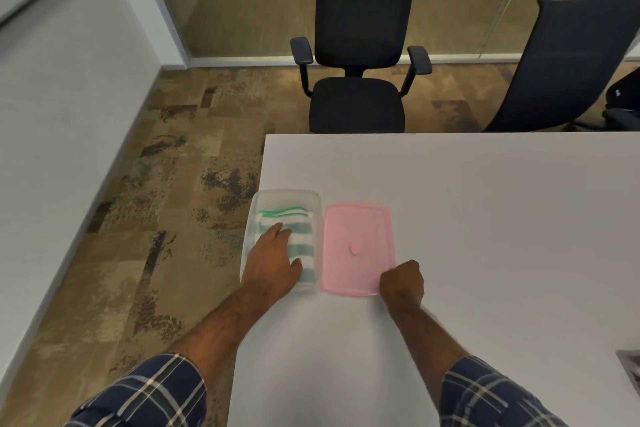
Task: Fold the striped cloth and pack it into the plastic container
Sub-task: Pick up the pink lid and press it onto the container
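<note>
While the left hand (273,258) presses flat, fingers spread, on the folded striped cloth (302,246) inside the clear plastic container (250,218), the right hand (403,282) is clenched on the pink lid (356,246).

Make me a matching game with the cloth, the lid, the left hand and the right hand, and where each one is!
Things:
1. striped cloth
2. pink lid
3. left hand
4. right hand

Places:
A. at the lid's near corner
B. pressing flat on the cloth
C. folded inside the clear container
D. flat on the table, right of the container

Pairs: 1-C, 2-D, 3-B, 4-A
</note>
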### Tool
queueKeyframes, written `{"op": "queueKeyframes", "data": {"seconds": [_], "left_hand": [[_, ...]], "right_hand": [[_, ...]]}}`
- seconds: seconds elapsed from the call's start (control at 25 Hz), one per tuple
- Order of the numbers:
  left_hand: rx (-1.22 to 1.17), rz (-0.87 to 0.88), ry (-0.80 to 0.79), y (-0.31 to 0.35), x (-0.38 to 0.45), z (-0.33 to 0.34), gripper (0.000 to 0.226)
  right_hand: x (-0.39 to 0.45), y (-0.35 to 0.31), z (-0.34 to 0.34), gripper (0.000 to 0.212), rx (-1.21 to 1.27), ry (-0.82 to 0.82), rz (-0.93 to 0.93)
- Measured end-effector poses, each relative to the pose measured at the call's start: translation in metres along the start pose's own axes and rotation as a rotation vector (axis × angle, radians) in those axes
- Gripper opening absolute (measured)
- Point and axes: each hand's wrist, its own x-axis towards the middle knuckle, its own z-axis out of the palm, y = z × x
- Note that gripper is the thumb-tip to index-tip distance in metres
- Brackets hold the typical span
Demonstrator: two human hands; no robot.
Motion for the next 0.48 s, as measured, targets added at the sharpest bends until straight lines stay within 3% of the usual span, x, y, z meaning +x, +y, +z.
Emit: {"op": "queueKeyframes", "data": {"seconds": [0.2, 0.32, 0.48], "left_hand": [[-0.147, -0.016, 0.039, 0.019, -0.017, -0.004, 0.057], [-0.340, -0.025, 0.081, 0.049, -0.023, -0.016, 0.051], [-0.643, -0.045, 0.004, 0.108, -0.030, -0.046, 0.051]], "right_hand": [[-0.024, -0.024, -0.028, 0.008, 0.165, 0.169, -0.234], [-0.043, -0.041, -0.047, 0.014, 0.259, 0.214, -0.393], [-0.077, -0.064, -0.067, 0.021, 0.293, 0.331, -0.601]]}}
